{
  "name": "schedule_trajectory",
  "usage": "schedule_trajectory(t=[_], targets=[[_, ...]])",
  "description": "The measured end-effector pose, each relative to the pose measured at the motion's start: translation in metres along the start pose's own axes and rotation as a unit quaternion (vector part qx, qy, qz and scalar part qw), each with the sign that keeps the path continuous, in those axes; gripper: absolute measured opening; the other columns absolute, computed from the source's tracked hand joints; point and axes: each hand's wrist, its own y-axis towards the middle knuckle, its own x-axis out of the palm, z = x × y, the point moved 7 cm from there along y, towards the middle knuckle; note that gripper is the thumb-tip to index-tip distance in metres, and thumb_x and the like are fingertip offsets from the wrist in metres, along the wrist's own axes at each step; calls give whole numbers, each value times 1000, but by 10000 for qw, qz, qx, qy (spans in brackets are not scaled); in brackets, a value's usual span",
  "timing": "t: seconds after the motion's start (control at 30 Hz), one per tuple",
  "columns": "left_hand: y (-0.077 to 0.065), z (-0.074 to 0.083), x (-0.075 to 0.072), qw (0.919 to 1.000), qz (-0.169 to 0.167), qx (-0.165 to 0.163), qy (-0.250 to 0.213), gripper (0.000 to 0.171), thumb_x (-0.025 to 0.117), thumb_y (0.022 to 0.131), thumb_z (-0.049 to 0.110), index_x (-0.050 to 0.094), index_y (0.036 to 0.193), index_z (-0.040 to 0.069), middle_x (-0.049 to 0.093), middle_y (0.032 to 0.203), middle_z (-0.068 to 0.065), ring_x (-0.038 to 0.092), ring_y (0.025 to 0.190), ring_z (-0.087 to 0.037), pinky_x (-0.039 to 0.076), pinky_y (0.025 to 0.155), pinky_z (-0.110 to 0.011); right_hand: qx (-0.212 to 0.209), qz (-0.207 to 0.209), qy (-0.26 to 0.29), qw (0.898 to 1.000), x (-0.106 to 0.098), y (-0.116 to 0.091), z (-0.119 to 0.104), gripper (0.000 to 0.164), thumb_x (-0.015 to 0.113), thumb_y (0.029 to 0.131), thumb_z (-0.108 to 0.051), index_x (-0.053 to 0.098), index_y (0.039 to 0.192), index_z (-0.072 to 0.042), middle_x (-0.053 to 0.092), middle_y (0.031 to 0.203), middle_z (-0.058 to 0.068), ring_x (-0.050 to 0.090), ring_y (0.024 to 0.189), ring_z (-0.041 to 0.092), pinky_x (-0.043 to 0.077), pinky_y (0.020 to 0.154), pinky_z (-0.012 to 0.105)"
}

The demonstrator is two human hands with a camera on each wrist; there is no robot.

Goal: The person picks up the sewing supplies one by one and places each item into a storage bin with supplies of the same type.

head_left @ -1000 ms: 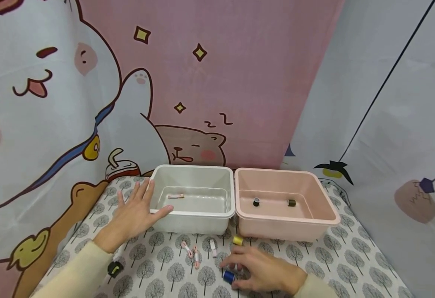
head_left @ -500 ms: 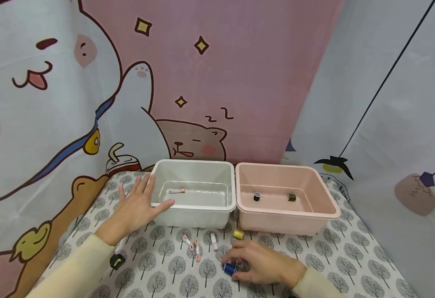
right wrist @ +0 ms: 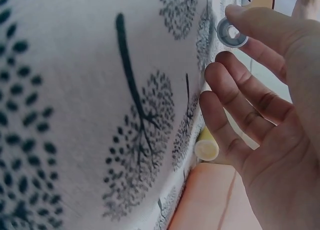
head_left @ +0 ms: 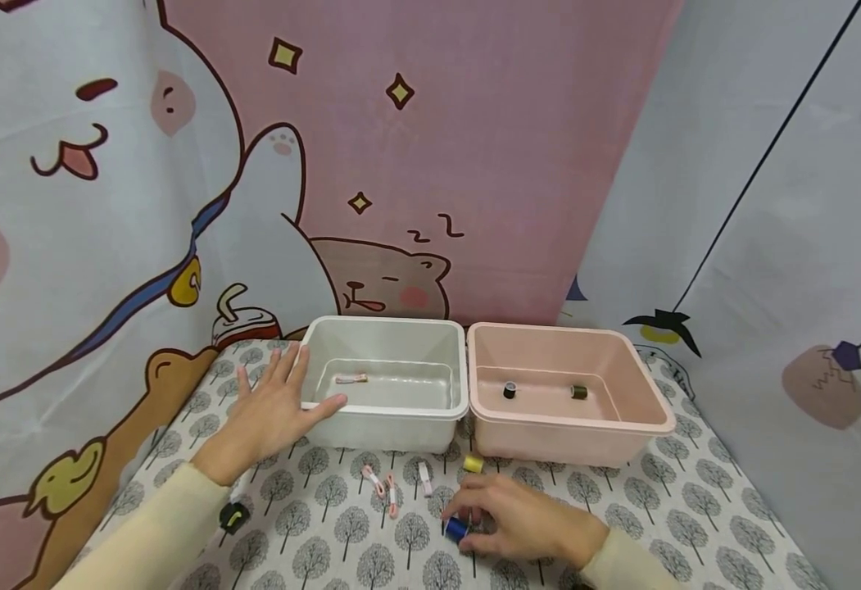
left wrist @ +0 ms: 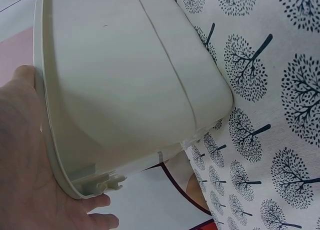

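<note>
My right hand (head_left: 518,520) pinches a blue thread spool (head_left: 455,528) between thumb and index finger, low over the cloth. The spool's grey ring-shaped end (right wrist: 232,32) faces the right wrist camera, and the other fingers are loosely bent. Just beyond the hand, a yellow thread spool (head_left: 473,465) lies on the cloth. My left hand (head_left: 264,414) rests at the left front corner of the white bin (head_left: 393,430), fingers spread. In the left wrist view this hand (left wrist: 30,155) lies along the bin's rim (left wrist: 47,115).
A pink bin (head_left: 570,442) stands right of the white one, holding a black spool (head_left: 509,390) and an olive spool (head_left: 579,392). A small bundle (head_left: 351,378) lies inside the white bin. Pink-and-white bundles (head_left: 391,496) and a whitish piece (head_left: 425,479) lie on the tree-print cloth (head_left: 349,565).
The head view has tilted down slightly, so the scene sits higher in it. My right hand stays at the blue spool, and my left hand keeps its place at the white bin.
</note>
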Motion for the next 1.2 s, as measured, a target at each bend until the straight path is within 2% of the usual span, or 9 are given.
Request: schedule_trajectory(t=[0.13,0.37,0.5,0.7,0.93,1.2], targets=[[1,1,-2,10000,-3,1,7,125,42,106,95,13,187,4,9,197,-22,10,181,-56,-7,133,-94,-13,113,-10,9999,-7,-1,-1,35,89,105,-32,83,138,-23,75,118,-13,67,100,-7,61,85,16],[2,1,-3,10000,12,10,-9,125,43,106,95,13,187,4,9,196,-23,10,181,-56,-7,133,-94,-148,378,-447,9982,-25,-2,-6,33,90,105,-34,83,135,-23,74,117,-12,70,97,-5,64,91,21],[3,2,-4,10000,20,14,-29,125,44,107,94,13,187,4,9,197,-23,9,182,-56,-8,133,-94,-126,454,-341,9983,-34,-3,-7,33,91,104,-30,84,134,-20,76,121,-11,72,99,-4,66,88,21],[3,4,-4,10000,14,30,-41,124,44,107,94,13,187,4,9,196,-22,9,182,-55,-9,133,-93,-59,574,-66,9983,-48,-3,-7,35,91,104,-22,82,136,-14,80,125,-7,76,107,-4,71,92,28],[3,3,-5,10000,11,13,-50,125,43,106,95,13,187,4,9,196,-23,8,182,-55,-9,133,-93,-286,916,-297,9949,-74,-5,-15,40,92,101,-14,81,139,-13,82,123,-6,75,104,-2,69,89,23],[0,2,-2,10000,4,-17,-42,126,45,106,95,15,187,3,10,196,-24,10,181,-56,-8,133,-94,-602,1242,-304,9900,-109,-11,-19,40,93,99,-10,81,136,-14,85,120,-5,80,100,3,72,89,28]])
